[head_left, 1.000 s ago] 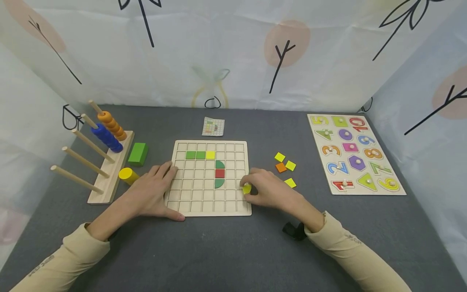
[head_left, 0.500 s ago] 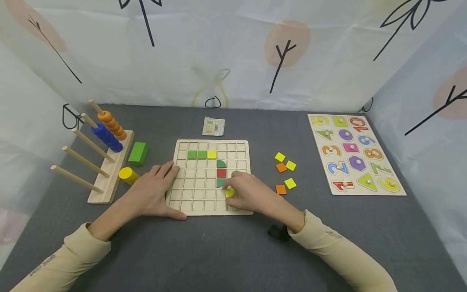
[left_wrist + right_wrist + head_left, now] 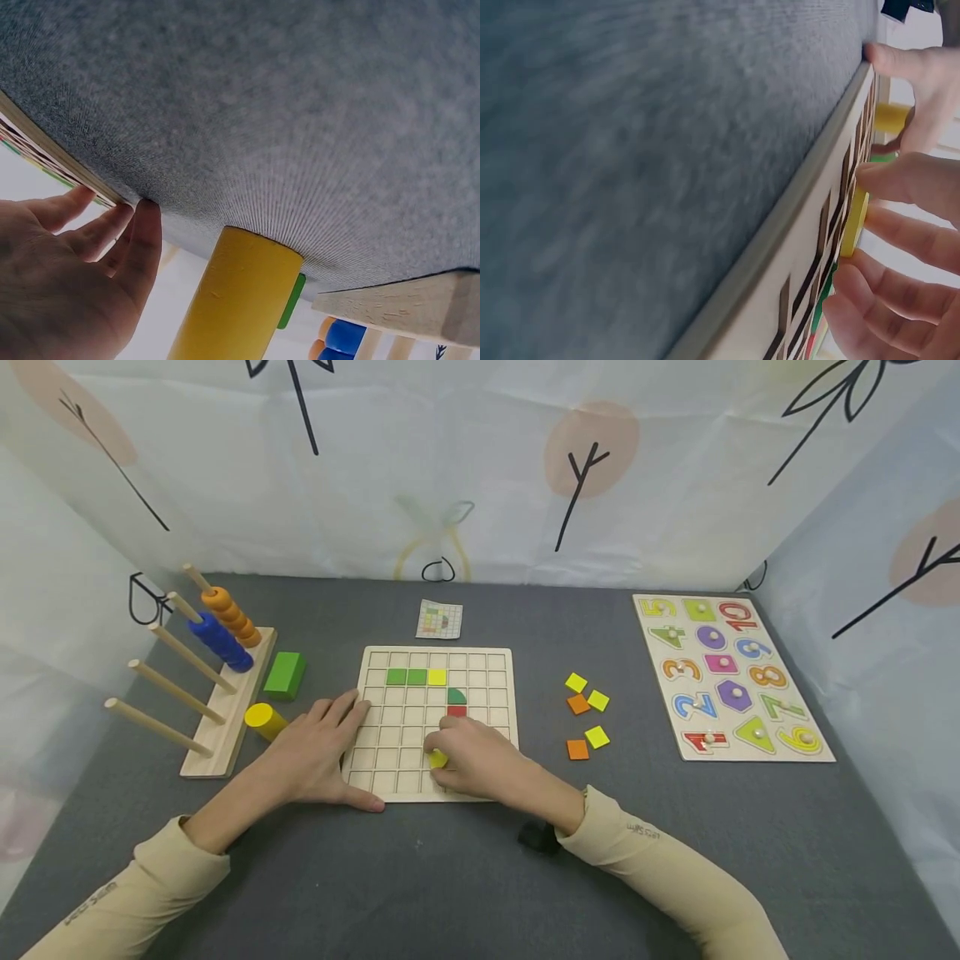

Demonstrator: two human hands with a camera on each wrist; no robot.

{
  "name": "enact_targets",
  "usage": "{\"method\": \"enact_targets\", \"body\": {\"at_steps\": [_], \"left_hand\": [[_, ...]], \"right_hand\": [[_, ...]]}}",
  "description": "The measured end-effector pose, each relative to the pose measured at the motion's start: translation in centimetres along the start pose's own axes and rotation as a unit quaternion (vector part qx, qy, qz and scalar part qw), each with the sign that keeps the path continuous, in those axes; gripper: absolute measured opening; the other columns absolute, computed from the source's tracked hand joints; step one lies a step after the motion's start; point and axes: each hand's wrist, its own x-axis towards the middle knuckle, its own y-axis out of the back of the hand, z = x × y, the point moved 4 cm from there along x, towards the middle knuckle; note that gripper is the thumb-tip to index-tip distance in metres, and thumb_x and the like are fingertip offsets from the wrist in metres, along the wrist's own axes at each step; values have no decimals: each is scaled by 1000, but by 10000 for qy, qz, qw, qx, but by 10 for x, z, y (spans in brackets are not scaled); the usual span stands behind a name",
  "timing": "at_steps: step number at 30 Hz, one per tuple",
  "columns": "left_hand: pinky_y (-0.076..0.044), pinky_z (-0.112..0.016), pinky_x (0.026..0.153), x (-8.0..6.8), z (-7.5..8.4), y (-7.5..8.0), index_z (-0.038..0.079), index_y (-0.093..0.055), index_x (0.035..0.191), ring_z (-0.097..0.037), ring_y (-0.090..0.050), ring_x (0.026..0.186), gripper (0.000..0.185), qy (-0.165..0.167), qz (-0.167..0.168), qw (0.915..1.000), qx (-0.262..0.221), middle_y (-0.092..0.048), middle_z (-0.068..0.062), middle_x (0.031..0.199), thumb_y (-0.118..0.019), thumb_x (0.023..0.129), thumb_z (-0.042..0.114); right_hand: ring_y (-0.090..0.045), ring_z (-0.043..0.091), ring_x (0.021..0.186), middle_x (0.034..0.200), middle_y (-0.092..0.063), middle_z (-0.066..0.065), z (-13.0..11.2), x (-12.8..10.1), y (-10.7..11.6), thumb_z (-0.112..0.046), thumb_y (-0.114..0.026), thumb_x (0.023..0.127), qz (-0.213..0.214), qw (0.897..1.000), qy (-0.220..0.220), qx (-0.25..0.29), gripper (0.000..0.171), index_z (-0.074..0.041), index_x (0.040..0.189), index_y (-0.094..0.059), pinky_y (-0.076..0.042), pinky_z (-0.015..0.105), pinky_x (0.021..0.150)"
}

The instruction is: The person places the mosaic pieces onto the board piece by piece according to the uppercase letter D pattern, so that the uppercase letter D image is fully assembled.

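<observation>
"Yellow piece (image 3: 438, 759): where's it at? Start from the left, pls."

"OK, far left is a wooden peg rack (image 3: 217, 727) with orange beads (image 3: 230, 617) on the farthest peg and blue beads (image 3: 220, 643) on the next. Then a yellow cylinder (image 3: 264, 722), with a green block (image 3: 284, 677) behind it."

"And the left hand (image 3: 315, 760)?"

"Just right of the cylinder, fingers spread and touching the left edge of the grid board (image 3: 390, 768), thumb at the near corner. On the board's far part there's a row: two green squares (image 3: 407, 677), then a yellow square (image 3: 437, 677). A small printed card (image 3: 438, 620) lies behind."

"So the piece?"

"Right hand (image 3: 480, 764) has it pinched between thumb and fingertips, at the near part of the board (can't tell if it's touching the wood). A red square (image 3: 457, 711) peeks out past the knuckles, with a green rounded piece (image 3: 457, 696) behind."

"Further right?"

"Three yellow tiles (image 3: 597, 737) and two orange tiles (image 3: 577, 750) loose on the table, then a number puzzle (image 3: 738, 677)."
</observation>
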Motion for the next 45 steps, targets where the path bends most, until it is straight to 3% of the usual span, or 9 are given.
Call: {"method": "enact_targets", "body": {"at_steps": [6, 11, 23, 29, 40, 45], "left_hand": [[-48, -63, 102, 0, 0, 2, -2, -36, 155, -51, -47, 136, 138, -35, 29, 10000, -66, -37, -31, 159, -72, 58, 90], [-48, -63, 103, -1, 0, 6, -1, -36, 156, -51, -45, 137, 136, -54, -84, 9998, -145, -35, -30, 160, -74, 60, 87], [-49, -63, 102, 0, 0, 8, -2, -36, 156, -53, -45, 136, 135, 7, -236, 9996, -170, -36, -30, 160, -74, 61, 87], [-49, -63, 102, 0, 0, 7, -2, -36, 156, -53, -45, 136, 134, 24, -236, 9996, -134, -36, -30, 160, -76, 61, 85], [-48, -63, 103, 1, 1, 9, -2, -36, 155, -54, -46, 135, 136, 3, -235, 9997, -119, -37, -30, 159, -75, 60, 86], [-48, -64, 103, 1, 1, 8, -1, -36, 156, -54, -45, 135, 135, 6, -264, 9996, -139, -36, -30, 160, -75, 60, 86]], "right_hand": [[-42, 9, 65, 78, -56, 0, -4, 8, -4, -6, -71, 88, 3, 9998, -141, -155, 11, -11, 95, -76, -29, 20, 49], [-39, 9, 66, 73, -51, -1, -4, 9, -3, -4, -72, 87, 63, 9999, -146, -68, 9, -11, 90, -76, -26, 20, 51], [-46, 11, 69, 79, -64, 2, -2, 8, -3, -1, -70, 89, 134, 9999, -47, -2, 12, -9, 92, -79, -32, 18, 55], [-52, 11, 75, 89, -70, 4, -2, 8, -2, -1, -71, 90, 29, 9999, -89, -55, 18, -9, 102, -80, -37, 18, 57], [-49, 10, 72, 86, -66, 4, -2, 7, -2, -1, -70, 90, 91, 9999, 7, -76, 18, -10, 102, -80, -35, 19, 54], [-52, 12, 74, 92, -68, 4, 2, 4, 0, -3, -71, 90, 114, 9999, -100, -11, 24, -12, 110, -79, -38, 20, 54]]}}
